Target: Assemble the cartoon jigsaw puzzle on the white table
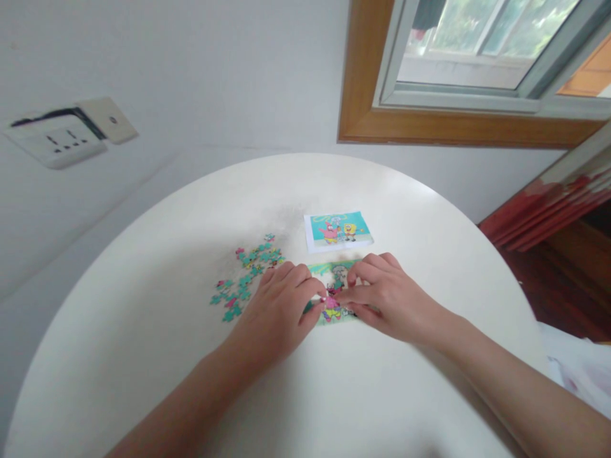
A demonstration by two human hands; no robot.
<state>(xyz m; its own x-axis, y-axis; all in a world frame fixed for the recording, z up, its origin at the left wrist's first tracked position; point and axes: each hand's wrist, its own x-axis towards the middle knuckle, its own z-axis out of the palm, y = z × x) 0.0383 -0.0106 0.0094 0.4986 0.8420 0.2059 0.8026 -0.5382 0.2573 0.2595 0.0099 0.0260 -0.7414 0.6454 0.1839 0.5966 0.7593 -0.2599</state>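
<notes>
Many loose pieces (245, 280) lie left, well inside the table (429, 394) edge. The left hand (285, 305), half curled, and right hand (389, 294), fingers loosely apart, meet over the puzzle (329, 318); grip, I cannot tell. Rightward, table is bare.

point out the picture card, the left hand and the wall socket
Picture card (340, 230): head view, middle of its printed face
Left hand (282, 304): head view, back of the hand
Wall socket (62, 141): head view, its front plate
</notes>
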